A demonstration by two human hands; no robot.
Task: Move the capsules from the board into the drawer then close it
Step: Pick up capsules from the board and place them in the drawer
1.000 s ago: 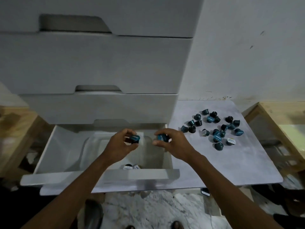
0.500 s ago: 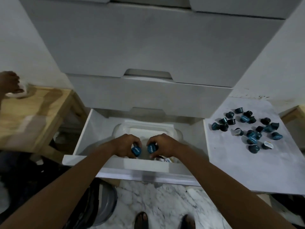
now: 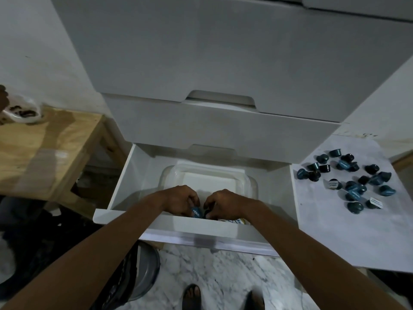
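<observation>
- Two coffee capsules are in hand low in the middle of the frame. The left hand (image 3: 181, 200) pinches a blue capsule (image 3: 196, 212) and the right hand (image 3: 225, 204) pinches a dark capsule (image 3: 207, 213). Both hands have curled fingers and sit inside the open drawer (image 3: 121, 184), just behind its front panel.
- A few pale-topped capsules (image 3: 232, 221) lie at the drawer's front, partly hidden by the panel. Roughly twenty loose capsules (image 3: 355, 193) are clustered on the board (image 3: 335, 231) at the right of the frame.
- Each capsule looks light, small and stiff-walled, with a thin top that could dent. It is probably best pinched by the tapered side and released low, so it neither bounces nor rolls.
- A clear plastic container (image 3: 250, 182) sits in the drawer beyond the hands.
- The board is a pale, smooth slab beside the white drawer unit (image 3: 223, 63); capsules lying on their sides could roll on it.
- At the left of the frame a wooden table (image 3: 44, 148) carries a plastic bag (image 3: 22, 111). A marble floor (image 3: 223, 265) and sandalled feet (image 3: 191, 296) show at the bottom.
</observation>
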